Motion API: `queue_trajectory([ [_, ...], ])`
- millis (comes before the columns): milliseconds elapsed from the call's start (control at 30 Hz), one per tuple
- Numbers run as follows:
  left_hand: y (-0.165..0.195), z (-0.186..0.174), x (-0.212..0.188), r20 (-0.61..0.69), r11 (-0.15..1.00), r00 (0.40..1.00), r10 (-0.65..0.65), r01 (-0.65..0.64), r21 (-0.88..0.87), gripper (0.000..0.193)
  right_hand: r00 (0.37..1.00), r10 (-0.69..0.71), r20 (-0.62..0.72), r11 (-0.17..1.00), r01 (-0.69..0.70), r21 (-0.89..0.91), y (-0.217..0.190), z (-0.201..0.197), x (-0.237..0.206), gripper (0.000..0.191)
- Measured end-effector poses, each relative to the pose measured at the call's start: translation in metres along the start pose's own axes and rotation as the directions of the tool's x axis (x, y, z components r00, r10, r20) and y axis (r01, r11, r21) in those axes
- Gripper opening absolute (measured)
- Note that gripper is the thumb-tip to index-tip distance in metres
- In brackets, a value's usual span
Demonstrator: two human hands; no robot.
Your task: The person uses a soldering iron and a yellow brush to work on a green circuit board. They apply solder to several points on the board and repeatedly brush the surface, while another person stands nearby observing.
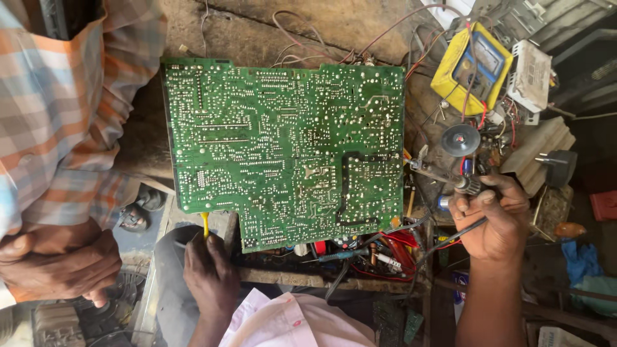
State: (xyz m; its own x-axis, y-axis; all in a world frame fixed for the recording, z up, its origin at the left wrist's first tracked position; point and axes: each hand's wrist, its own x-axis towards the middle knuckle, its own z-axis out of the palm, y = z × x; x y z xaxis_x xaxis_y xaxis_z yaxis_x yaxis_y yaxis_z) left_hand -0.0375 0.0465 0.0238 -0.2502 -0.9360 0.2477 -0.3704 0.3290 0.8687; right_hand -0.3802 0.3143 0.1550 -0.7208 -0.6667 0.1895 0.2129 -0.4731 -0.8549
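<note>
A large green circuit board (283, 148) lies solder side up across a cluttered workbench. My left hand (209, 273) is at the board's near left edge, fingers closed around a thin yellow-handled tool (205, 223) that touches the board's edge. My right hand (491, 218) is just right of the board, gripping a soldering iron (443, 178) whose metal tip points left toward the board's right edge. A dark cable runs from that hand down under the board. Red and black wires (392, 254) bunch below the board's near edge.
A yellow multimeter (472, 64) sits at the back right beside a white box (530, 74) and a round black part (460, 139). Another person in a checked shirt (58, 122) stands at left, their hands clasped (58, 263). A dark plug (559, 166) lies far right.
</note>
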Motion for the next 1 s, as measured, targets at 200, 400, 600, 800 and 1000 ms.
queue_trajectory([
  [200,-0.007,-0.004,-0.001,-0.007,1.000,1.000,-0.019,0.019,0.007,0.012,0.994,-0.098,0.043,0.976,0.104,-0.190,-0.013,0.017,0.001,0.012],
  [400,-0.008,-0.011,0.005,0.017,0.998,0.998,-0.055,0.056,-0.023,0.018,0.991,-0.123,0.057,0.858,0.135,-0.496,-0.001,0.060,0.020,0.010],
  [600,-0.010,-0.012,0.013,0.014,0.999,0.999,-0.042,0.043,-0.032,0.019,0.998,-0.044,0.041,0.870,0.058,-0.490,0.021,0.081,0.048,0.013],
  [800,-0.014,-0.009,0.020,0.037,0.997,0.997,-0.069,0.070,-0.042,0.020,0.998,-0.036,0.044,0.866,0.053,-0.498,0.031,0.082,0.060,0.007],
  [1000,-0.014,-0.006,0.023,0.041,0.994,0.996,-0.083,0.086,-0.064,0.020,1.000,-0.020,0.016,0.847,0.026,-0.531,0.039,0.080,0.064,0.006],
])
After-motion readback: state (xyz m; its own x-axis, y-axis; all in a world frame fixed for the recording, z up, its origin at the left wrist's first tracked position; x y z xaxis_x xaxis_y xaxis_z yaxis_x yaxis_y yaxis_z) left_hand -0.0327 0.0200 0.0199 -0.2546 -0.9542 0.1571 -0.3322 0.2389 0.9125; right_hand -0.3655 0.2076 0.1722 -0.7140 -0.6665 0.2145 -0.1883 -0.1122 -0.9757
